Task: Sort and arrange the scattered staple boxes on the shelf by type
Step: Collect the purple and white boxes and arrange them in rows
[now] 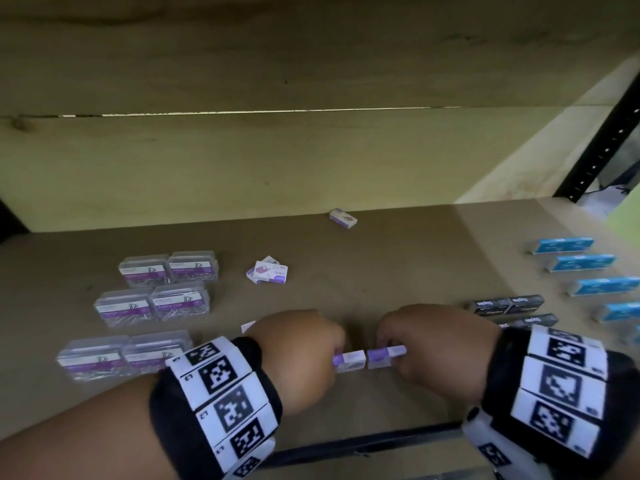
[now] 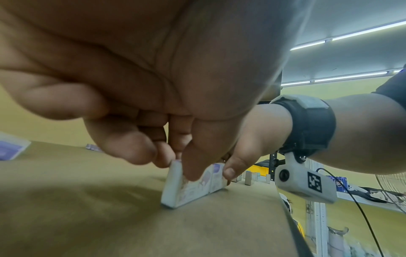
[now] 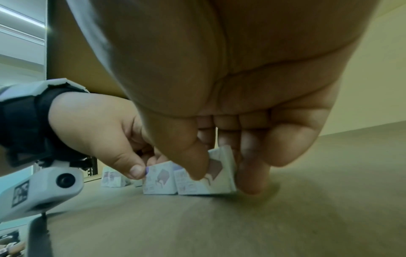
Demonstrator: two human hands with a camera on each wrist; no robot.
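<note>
1. Two purple boxes (image 1: 367, 358) stand on edge, end to end, at near centre of the shelf (image 1: 381, 271).
2. Left hand (image 1: 298, 355) pinches the left box, right hand (image 1: 433, 348) the right.
3. Likely light, stiff cardboard; grip the long faces.
4. Clear tubs (image 1: 152, 306) read "PAPER CLIPS"; dark boxes (image 1: 509, 306) read "Staples".

Open shelf board (image 1: 398, 258) mid-back — clear cases (image 1: 152, 299) left, blue boxes (image 1: 588, 268) right.

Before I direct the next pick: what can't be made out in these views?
- Head view: left hand hides the left purple box's far end.
- Head view: right edge cuts off the nearest blue boxes.
- Wrist views: box print is blurred, unreadable.
- Head view: wrist bands cover part of the black boxes.
</note>
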